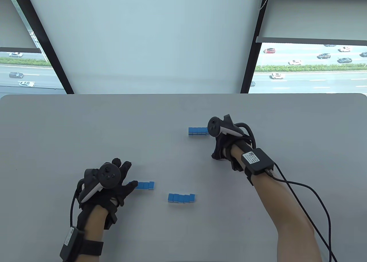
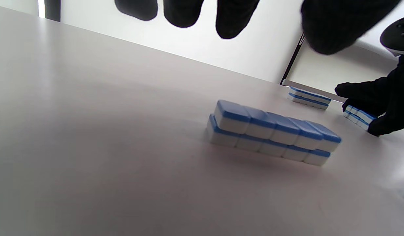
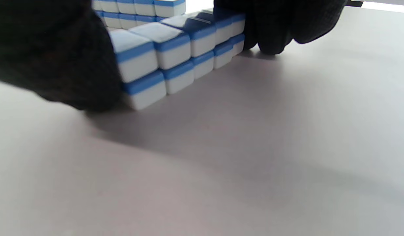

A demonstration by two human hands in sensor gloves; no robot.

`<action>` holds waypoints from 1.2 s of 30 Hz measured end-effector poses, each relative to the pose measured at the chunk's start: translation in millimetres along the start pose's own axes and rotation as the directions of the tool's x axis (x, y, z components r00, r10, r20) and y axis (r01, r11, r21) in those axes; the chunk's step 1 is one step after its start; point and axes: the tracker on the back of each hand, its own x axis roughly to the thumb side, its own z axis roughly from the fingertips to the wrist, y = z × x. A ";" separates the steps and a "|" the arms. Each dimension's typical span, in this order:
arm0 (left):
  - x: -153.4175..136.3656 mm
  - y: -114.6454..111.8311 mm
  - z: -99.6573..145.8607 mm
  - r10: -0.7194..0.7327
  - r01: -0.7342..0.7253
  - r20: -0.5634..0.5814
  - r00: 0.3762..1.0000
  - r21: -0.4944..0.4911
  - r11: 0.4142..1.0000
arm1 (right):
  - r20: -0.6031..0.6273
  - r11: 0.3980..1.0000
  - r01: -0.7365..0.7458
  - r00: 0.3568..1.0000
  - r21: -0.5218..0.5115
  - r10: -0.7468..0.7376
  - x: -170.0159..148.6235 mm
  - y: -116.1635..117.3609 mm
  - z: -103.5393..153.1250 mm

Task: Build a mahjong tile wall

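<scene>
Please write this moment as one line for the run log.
left hand: open, beside near-left tile stack | right hand: grips far tile stack at both ends | middle tile stack: untouched, two layers

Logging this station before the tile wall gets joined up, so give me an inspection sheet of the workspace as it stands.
Surface: grey table, smooth.
Job's things: two-layer blue-and-white tile rows: far row, left row, centre row, held row.
Clutter: nothing seen.
Grips: right hand grips held row at both ends; left hand open beside left row.
Cables: black cable trails from right wrist off the near edge.
Surroundings: window blinds, road with cars beyond.
</scene>
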 end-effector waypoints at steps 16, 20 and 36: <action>-2.2 1.7 -0.1 0.010 -0.010 -0.001 1.000 0.002 1.000 | 0.064 0.998 -0.012 0.998 0.055 0.009 18.7 -8.3 -14.0; -2.5 2.1 -0.6 0.009 -0.009 0.000 1.000 0.003 1.000 | 0.046 0.998 -0.010 0.999 0.069 0.007 21.2 -9.1 -13.9; -0.8 0.3 -0.2 0.004 -0.004 0.005 1.000 -0.010 1.000 | 0.036 0.998 -0.002 0.999 0.069 -0.001 20.4 -9.3 -10.5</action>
